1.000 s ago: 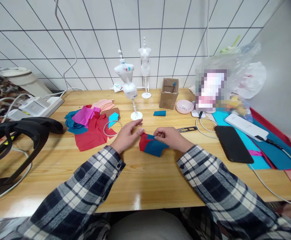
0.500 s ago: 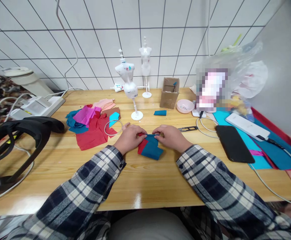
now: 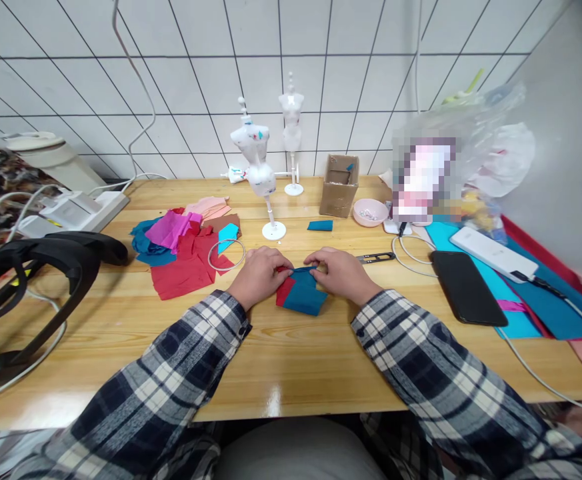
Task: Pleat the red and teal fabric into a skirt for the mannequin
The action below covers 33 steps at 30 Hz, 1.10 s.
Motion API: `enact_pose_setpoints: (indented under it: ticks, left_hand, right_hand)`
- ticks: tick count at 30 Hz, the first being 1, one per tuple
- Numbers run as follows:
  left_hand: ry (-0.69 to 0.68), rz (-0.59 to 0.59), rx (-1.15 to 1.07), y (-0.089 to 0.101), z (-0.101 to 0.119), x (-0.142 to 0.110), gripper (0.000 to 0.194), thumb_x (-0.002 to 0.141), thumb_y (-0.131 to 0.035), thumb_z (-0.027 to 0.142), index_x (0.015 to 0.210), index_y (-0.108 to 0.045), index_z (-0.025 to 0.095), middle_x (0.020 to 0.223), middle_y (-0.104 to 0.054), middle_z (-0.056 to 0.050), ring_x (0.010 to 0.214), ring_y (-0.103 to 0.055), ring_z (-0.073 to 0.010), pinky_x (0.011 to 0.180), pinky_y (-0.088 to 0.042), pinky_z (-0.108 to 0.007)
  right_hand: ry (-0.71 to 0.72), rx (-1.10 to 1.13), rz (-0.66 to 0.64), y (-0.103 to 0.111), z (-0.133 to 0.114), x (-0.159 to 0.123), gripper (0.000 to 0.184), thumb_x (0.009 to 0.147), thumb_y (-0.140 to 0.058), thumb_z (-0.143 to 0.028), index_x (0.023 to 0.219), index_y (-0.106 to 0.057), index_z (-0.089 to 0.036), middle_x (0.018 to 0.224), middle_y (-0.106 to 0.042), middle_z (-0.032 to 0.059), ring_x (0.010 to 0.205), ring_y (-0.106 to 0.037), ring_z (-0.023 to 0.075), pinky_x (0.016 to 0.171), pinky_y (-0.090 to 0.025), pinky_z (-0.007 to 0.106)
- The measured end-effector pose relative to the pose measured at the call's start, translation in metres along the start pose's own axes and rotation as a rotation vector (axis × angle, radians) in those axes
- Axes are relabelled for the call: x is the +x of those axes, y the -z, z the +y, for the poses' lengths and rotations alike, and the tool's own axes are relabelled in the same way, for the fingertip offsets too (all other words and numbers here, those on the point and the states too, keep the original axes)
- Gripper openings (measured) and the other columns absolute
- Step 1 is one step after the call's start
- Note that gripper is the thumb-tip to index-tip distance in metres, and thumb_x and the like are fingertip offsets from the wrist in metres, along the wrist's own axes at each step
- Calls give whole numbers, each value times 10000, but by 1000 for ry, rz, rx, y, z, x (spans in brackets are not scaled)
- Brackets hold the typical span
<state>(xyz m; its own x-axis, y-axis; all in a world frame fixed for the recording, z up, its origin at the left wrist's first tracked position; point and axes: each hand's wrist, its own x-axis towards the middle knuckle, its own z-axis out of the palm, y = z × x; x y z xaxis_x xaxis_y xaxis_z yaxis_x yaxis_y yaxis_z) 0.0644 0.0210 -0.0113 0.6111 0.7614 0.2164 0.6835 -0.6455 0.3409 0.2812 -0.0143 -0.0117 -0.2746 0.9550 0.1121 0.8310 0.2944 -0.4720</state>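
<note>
A small piece of blue and red fabric [image 3: 303, 297] lies on the wooden table between my hands, its far edge folded over. My left hand [image 3: 261, 275] pinches the fabric's far left corner, by the red part. At the far right corner, my right hand [image 3: 341, 272] has thumb and forefinger closed on the blue edge. Right of my right hand lies a pair of thread snips [image 3: 377, 258]. A thin ring [image 3: 227, 255] rests left of my left hand, over red cloth scraps [image 3: 183, 270].
White mini dress forms [image 3: 261, 177] stand at the back, beside a cardboard box [image 3: 339, 187] and a pink bowl [image 3: 371, 212]. A black phone [image 3: 468, 288] and power bank [image 3: 493, 253] lie right, over coloured cloth. A black headset [image 3: 45, 300] and power strip [image 3: 78, 212] sit left.
The far edge of the fabric now shows a wider fold. Its near edge has shifted slightly, and my right fingers have moved a little along the blue edge.
</note>
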Motion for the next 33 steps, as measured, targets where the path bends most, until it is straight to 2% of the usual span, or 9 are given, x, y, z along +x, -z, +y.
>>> enact_pose_setpoints:
  ticks: [9,13,17,21,24,27,30,33]
  left_hand:
    - [-34,21,20,0,-2,-2,113,858,-627,284,876,-735,255,899,-734,-20,918,-614,-221,852,-331,-421]
    - [-118,11,120,6,1,-6,183,881,-559,227,914,-734,270,925,-745,-23,939,-603,-229,947,-279,-499]
    - [-218,-19,272,14,11,-8,253,838,-552,143,911,-739,296,949,-743,-16,979,-565,-248,1015,-186,-586]
    - [-265,-34,345,19,15,-7,253,806,-580,137,897,-746,305,1063,-720,-23,1029,-531,-268,1017,-182,-596]
    - [-241,-59,315,18,10,-6,254,809,-579,149,910,-751,306,1019,-727,-27,991,-537,-261,981,-230,-567]
    - [-164,-64,191,15,2,-8,248,858,-538,201,943,-748,300,987,-735,-26,964,-562,-237,956,-273,-519]
    - [-81,-41,101,13,-2,-9,245,860,-545,264,1029,-719,298,1050,-725,-29,1023,-579,-243,1014,-225,-533]
    - [-42,-42,73,10,-2,-10,273,860,-547,290,1096,-684,288,1069,-718,-41,1046,-596,-249,1045,-186,-551]
  right_hand:
    - [6,-64,-18,3,-2,1,136,842,-601,-204,926,-698,-252,926,-690,-7,843,-619,150,673,-394,252]
    - [103,-154,-50,9,-1,-2,168,879,-560,-199,943,-706,-253,963,-700,4,901,-626,167,702,-403,258]
    - [197,-270,-130,15,-2,-6,271,890,-506,-160,1000,-725,-275,1028,-702,15,922,-638,190,707,-420,278]
    - [174,-312,-178,21,-4,-8,283,875,-542,-191,1031,-740,-320,1124,-685,9,958,-638,207,708,-434,284]
    - [138,-254,-195,21,-3,-8,283,867,-551,-198,1025,-747,-328,1163,-677,1,970,-642,201,753,-455,283]
    - [78,-100,-125,18,2,-7,355,829,-511,-110,1061,-719,-281,1151,-689,1,1012,-635,179,828,-466,274]
    - [-21,57,-23,14,5,-5,483,774,-512,-79,1219,-608,-241,1152,-696,6,990,-641,169,822,-481,276]
    - [0,61,-7,11,6,-5,505,786,-567,-162,1284,-560,-246,1223,-666,21,1032,-627,198,841,-481,308]
